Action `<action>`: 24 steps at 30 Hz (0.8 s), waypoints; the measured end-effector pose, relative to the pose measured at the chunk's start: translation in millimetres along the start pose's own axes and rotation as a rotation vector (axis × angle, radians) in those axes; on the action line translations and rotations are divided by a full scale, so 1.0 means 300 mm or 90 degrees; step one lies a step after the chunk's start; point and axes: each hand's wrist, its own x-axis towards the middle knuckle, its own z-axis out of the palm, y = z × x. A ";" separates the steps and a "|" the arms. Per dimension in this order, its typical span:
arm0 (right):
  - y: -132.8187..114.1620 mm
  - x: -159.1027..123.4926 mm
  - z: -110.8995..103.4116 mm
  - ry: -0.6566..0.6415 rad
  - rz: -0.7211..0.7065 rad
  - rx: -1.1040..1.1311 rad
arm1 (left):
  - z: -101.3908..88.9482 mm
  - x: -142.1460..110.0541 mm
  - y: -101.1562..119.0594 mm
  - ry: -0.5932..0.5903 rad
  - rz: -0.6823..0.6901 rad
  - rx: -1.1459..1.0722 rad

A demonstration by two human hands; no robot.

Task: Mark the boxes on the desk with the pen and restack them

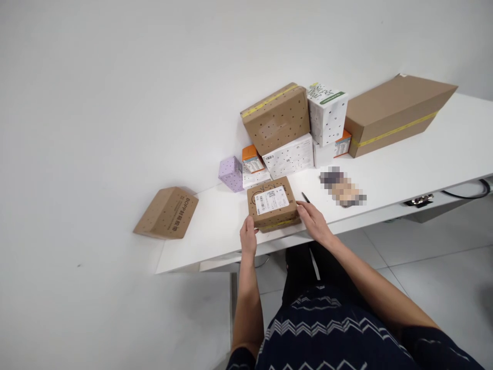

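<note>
A small brown cardboard box (254,208) with a white shipping label (271,200) on top and yellow tape along its side is at the front of the white table. My left hand (248,237) grips its near left corner, thumb against the edge. On the right side, my right hand (313,218) closes on the same box. Just beyond my right hand lies a dark pen (305,197). Whether the box rests fully on the table or is slightly raised, I cannot tell.
Behind stand a purple box (231,173), an orange-and-white box (252,159), stacked white boxes (290,156), and a brown taped box (277,121). A long carton (396,115) lies right, another carton (167,213) left. A blurred flat object (342,187) lies on the white table (408,159).
</note>
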 end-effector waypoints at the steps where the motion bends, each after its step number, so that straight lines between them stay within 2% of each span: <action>1: -0.004 0.004 0.000 0.000 -0.008 0.000 | 0.002 -0.005 0.005 -0.007 0.019 0.000; 4: 0.002 0.006 -0.006 -0.021 -0.039 0.027 | 0.000 -0.027 -0.003 -0.042 0.090 -0.039; 7: 0.028 -0.006 -0.014 -0.041 -0.069 0.038 | -0.002 -0.055 -0.043 -0.054 0.140 -0.078; 13: 0.085 -0.034 -0.007 -0.031 -0.011 -0.059 | 0.030 -0.090 -0.147 -0.049 0.127 -0.056; 18: 0.124 -0.037 -0.007 -0.031 -0.006 -0.143 | 0.025 -0.085 -0.192 -0.065 0.142 0.068; 21: 0.128 -0.031 -0.030 -0.027 -0.005 -0.207 | 0.004 -0.081 -0.186 0.020 0.168 0.122; 24: 0.115 -0.017 -0.059 -0.004 0.013 -0.355 | -0.007 -0.090 -0.128 0.166 0.308 0.138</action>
